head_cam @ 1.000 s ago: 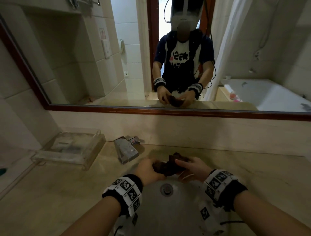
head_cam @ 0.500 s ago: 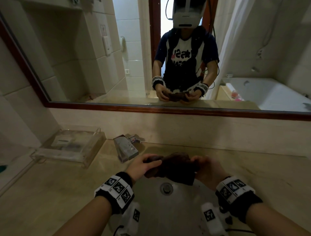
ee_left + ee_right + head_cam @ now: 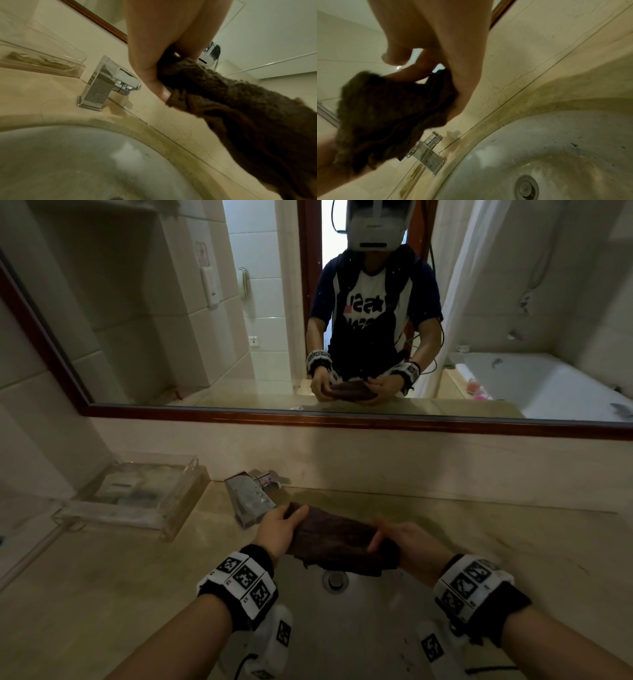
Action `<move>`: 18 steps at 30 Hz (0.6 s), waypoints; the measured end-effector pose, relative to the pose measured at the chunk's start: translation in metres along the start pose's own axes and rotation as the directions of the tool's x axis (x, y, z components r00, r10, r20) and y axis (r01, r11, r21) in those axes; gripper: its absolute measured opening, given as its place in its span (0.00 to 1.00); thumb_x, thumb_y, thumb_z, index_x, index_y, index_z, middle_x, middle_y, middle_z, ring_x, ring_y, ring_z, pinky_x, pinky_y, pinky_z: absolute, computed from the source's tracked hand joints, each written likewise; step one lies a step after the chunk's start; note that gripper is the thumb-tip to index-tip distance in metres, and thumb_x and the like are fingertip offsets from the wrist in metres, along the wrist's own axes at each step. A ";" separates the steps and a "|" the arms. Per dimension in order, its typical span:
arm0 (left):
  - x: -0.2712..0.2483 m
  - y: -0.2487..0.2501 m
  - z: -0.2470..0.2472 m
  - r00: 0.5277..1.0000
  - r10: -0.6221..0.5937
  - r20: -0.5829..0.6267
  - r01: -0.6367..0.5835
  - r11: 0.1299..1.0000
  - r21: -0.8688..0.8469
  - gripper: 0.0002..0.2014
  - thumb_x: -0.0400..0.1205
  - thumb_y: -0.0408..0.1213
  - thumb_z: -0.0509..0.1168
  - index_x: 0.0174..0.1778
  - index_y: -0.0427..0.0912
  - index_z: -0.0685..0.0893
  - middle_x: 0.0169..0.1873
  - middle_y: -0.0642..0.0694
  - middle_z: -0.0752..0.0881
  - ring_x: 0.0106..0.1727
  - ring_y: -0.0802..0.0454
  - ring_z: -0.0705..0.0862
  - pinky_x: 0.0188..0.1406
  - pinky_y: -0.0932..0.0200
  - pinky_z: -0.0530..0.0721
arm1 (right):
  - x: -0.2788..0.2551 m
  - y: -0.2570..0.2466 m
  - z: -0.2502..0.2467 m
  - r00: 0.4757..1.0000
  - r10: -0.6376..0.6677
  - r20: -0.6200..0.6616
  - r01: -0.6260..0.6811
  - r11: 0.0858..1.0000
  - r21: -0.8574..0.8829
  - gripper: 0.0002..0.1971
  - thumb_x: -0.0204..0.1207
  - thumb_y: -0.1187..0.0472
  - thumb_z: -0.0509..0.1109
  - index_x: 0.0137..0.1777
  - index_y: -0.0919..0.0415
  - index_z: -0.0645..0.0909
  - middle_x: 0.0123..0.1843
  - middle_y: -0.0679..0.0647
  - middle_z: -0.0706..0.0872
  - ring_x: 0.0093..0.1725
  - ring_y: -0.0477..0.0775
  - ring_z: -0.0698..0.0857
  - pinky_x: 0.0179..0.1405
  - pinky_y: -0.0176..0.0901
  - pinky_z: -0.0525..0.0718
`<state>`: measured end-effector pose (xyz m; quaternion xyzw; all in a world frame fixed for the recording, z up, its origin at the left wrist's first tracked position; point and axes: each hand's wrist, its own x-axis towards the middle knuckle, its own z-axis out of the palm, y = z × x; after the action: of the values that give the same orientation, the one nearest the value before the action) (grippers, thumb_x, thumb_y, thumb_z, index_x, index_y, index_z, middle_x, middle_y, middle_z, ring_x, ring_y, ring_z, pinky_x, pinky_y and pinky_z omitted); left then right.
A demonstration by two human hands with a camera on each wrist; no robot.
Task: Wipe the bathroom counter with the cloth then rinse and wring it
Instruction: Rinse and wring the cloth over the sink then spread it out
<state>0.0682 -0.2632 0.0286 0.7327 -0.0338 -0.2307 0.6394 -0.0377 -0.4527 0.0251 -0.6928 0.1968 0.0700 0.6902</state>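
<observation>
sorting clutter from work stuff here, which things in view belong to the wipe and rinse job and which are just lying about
In use: dark brown terry cloth, left hand, right hand, square chrome tap, white sink basin, beige marble counter.

Lying about: clear plastic tray.

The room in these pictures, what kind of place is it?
A bathroom, perhaps a hotel's. A round sink is set in a stone counter with a chrome faucet, under a wide mirror that reflects a bathtub.
</observation>
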 end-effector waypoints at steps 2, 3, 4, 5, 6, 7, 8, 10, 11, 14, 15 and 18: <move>0.000 0.004 0.003 0.999 0.039 0.004 -0.039 0.999 0.015 0.12 0.84 0.39 0.61 0.56 0.35 0.81 0.42 0.42 0.86 0.37 0.49 0.84 0.30 0.65 0.85 | 0.006 0.003 0.000 0.998 -0.023 -0.058 0.022 1.000 -0.009 0.06 0.69 0.57 0.75 0.34 0.57 0.86 0.43 0.57 0.86 0.44 0.56 0.85 0.48 0.48 0.85; 0.000 0.004 0.004 0.997 0.073 -0.013 -0.072 0.997 0.034 0.11 0.84 0.39 0.62 0.56 0.35 0.80 0.45 0.40 0.85 0.40 0.48 0.84 0.33 0.64 0.84 | 0.008 0.005 0.000 0.998 -0.022 -0.064 0.023 1.000 0.012 0.05 0.69 0.66 0.76 0.42 0.57 0.84 0.46 0.57 0.85 0.46 0.56 0.86 0.48 0.47 0.87; 0.001 0.004 0.005 0.993 0.113 -0.044 -0.111 0.992 0.063 0.09 0.83 0.37 0.63 0.55 0.36 0.79 0.49 0.40 0.83 0.43 0.49 0.83 0.35 0.65 0.83 | 0.010 0.006 0.000 0.999 0.004 -0.035 -0.003 0.999 0.033 0.15 0.68 0.72 0.76 0.50 0.54 0.81 0.51 0.56 0.84 0.50 0.58 0.86 0.52 0.50 0.88; 0.001 0.004 0.004 0.985 0.153 -0.078 -0.147 0.986 0.078 0.07 0.83 0.35 0.64 0.54 0.38 0.76 0.50 0.41 0.81 0.43 0.51 0.81 0.33 0.68 0.83 | 0.012 0.007 -0.001 0.999 0.038 0.020 -0.039 0.998 0.054 0.23 0.68 0.75 0.75 0.56 0.51 0.78 0.54 0.56 0.84 0.55 0.61 0.86 0.57 0.55 0.87; 0.001 0.003 0.003 0.980 0.174 -0.099 -0.167 0.983 0.074 0.08 0.82 0.33 0.64 0.53 0.40 0.73 0.49 0.43 0.79 0.41 0.53 0.81 0.28 0.71 0.83 | 0.010 0.006 0.000 0.996 0.064 0.068 -0.067 0.997 0.044 0.27 0.67 0.76 0.75 0.60 0.49 0.76 0.58 0.58 0.84 0.60 0.63 0.85 0.62 0.60 0.84; 0.001 0.002 0.001 0.981 0.168 -0.095 -0.163 0.985 0.052 0.10 0.81 0.30 0.65 0.53 0.42 0.71 0.47 0.43 0.78 0.38 0.53 0.80 0.23 0.72 0.83 | 0.009 0.006 0.000 0.993 0.076 0.089 -0.078 0.997 0.020 0.29 0.67 0.76 0.76 0.62 0.48 0.76 0.60 0.61 0.84 0.61 0.65 0.84 0.64 0.63 0.82; -0.001 0.003 -0.001 0.988 0.141 -0.064 -0.141 0.990 0.014 0.12 0.81 0.27 0.64 0.53 0.44 0.69 0.45 0.43 0.78 0.35 0.51 0.80 0.20 0.71 0.83 | 0.008 0.006 -0.001 0.993 0.079 0.086 -0.080 0.997 0.016 0.30 0.67 0.76 0.76 0.65 0.49 0.76 0.61 0.62 0.84 0.60 0.65 0.85 0.62 0.63 0.84; -0.002 0.004 -0.005 0.992 0.112 0.055 -0.109 0.993 -0.045 0.18 0.79 0.19 0.62 0.48 0.49 0.68 0.43 0.42 0.79 0.36 0.45 0.81 0.20 0.64 0.85 | 0.005 0.004 -0.002 0.998 0.060 0.030 -0.062 0.996 0.067 0.31 0.70 0.76 0.73 0.68 0.49 0.75 0.57 0.59 0.84 0.52 0.61 0.87 0.47 0.56 0.90; -0.003 0.006 -0.007 0.985 0.124 0.120 -0.122 0.992 -0.023 0.20 0.78 0.17 0.60 0.45 0.50 0.70 0.44 0.42 0.79 0.40 0.43 0.82 0.23 0.63 0.87 | 0.004 0.002 -0.004 0.999 0.044 0.014 -0.046 0.992 0.114 0.31 0.72 0.76 0.71 0.69 0.46 0.74 0.56 0.56 0.83 0.49 0.59 0.87 0.39 0.51 0.91; -0.007 0.014 -0.010 0.944 0.180 0.276 -0.220 0.968 0.123 0.17 0.79 0.17 0.58 0.40 0.46 0.80 0.48 0.48 0.82 0.52 0.48 0.81 0.36 0.68 0.86 | -0.001 -0.007 -0.011 0.999 -0.044 0.031 0.038 0.986 0.164 0.29 0.76 0.75 0.66 0.67 0.41 0.75 0.57 0.51 0.84 0.50 0.58 0.88 0.36 0.47 0.92; -0.007 0.017 -0.009 0.935 0.188 0.301 -0.243 0.957 0.157 0.17 0.80 0.18 0.58 0.39 0.45 0.83 0.48 0.52 0.83 0.52 0.53 0.82 0.39 0.71 0.85 | -0.004 -0.011 -0.013 0.997 -0.070 0.037 0.063 0.985 0.160 0.26 0.77 0.75 0.65 0.65 0.43 0.79 0.57 0.50 0.85 0.51 0.57 0.88 0.37 0.47 0.92; -0.011 0.026 -0.006 0.921 0.186 0.342 -0.308 0.885 0.348 0.09 0.81 0.29 0.65 0.48 0.46 0.87 0.48 0.55 0.83 0.42 0.67 0.85 0.41 0.76 0.84 | -0.010 -0.021 -0.015 0.992 -0.119 0.033 0.115 0.989 0.089 0.16 0.78 0.73 0.64 0.53 0.52 0.86 0.55 0.51 0.87 0.45 0.53 0.90 0.35 0.45 0.91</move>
<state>0.0668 -0.2590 0.0574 0.7924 -0.2701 -0.2428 0.4901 -0.0413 -0.4662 0.0486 -0.6710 0.1456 0.0339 0.7262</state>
